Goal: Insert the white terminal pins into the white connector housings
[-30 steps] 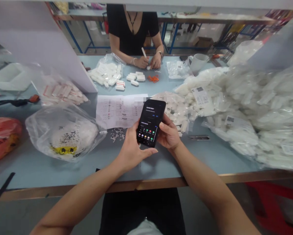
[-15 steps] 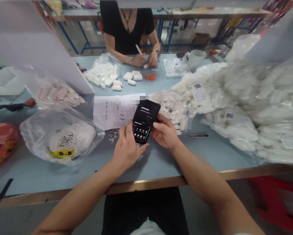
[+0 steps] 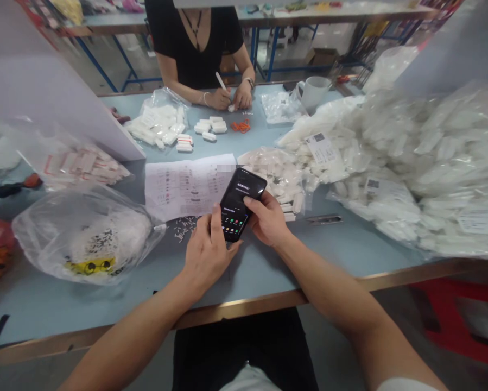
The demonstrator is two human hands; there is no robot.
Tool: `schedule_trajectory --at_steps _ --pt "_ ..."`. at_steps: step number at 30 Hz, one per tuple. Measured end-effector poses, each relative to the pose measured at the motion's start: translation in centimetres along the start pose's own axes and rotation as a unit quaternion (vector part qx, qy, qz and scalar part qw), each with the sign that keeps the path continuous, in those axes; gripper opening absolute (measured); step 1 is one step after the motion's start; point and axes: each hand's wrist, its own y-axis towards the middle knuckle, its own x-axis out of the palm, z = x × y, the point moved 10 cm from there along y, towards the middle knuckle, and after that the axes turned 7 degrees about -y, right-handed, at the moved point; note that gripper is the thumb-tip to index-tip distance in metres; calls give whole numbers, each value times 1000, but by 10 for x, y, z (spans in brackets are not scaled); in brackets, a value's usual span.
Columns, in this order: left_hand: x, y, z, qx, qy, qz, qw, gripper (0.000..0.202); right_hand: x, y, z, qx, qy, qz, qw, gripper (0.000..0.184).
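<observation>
Both forearms (image 3: 141, 317) stretch over the desk (image 3: 252, 277) with the elbows bent. The left hand (image 3: 205, 250) grips the phone (image 3: 239, 198) from its seven o'clock side; the right hand (image 3: 270, 220) grips it from four o'clock, its thumb over the screen. So the phone is between them, its top pointing between twelve and one. Seen from the phone, a printed paper (image 3: 178, 187) lies between nine and ten o'clock, metal snips (image 3: 324, 219) slightly past three, and heaped plastic bags (image 3: 439, 163) between two and three. Near twelve, across the desk, another person (image 3: 197, 60) holds a white pen (image 3: 221, 81).
</observation>
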Motion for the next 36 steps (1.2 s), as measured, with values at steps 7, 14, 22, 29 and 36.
schedule_trajectory --at_steps 7,14,22,29,36 --pt "5 -1 -10 -33 -39 -17 999 112 8 -4 -5 0 7 -51 999 39" --pt "10 -2 -19 -72 -92 -34 993 113 11 -5 -5 -6 -1 -79 997 43" --pt "13 -1 -24 -89 -129 -45 987 115 14 -6 -4 2 -2 -99 995 48" --pt "12 -1 -25 -92 -128 -46 986 114 14 -7 -4 9 -13 -98 995 50" --pt "14 -2 -25 -90 -125 -50 987 115 15 -7 -4 2 -9 -108 994 52"
